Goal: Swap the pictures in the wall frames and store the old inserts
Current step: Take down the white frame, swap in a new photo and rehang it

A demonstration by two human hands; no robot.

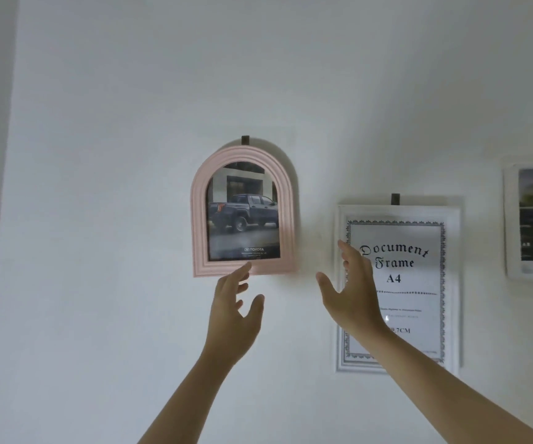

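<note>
Your left hand (236, 310) is raised toward the wall (114, 187) with its fingers (238, 274) spread and relaxed, holding nothing; the longest fingertip reaches the bottom rail of the pink arched frame (199, 219), touching it or just short of it (the blur does not let you tell which). Directly above those fingers the frame hangs from a dark hook (245, 140), and behind its glass sits the truck picture (242, 216), a dark pickup before a building with a Toyota line at the foot.

Your right hand (353, 296) is likewise open, thumb held apart from straight fingers, gripping nothing. It lies between the two frames: the pink frame is up and to the left of its thumb, while its fingers overlap the left edge of the white document frame (450, 283), whose paper insert (399, 261) reads "Document Frame A4". Farther right of those fingers, at the picture's edge, hangs a third white frame (511, 219) showing a landscape print.
</note>
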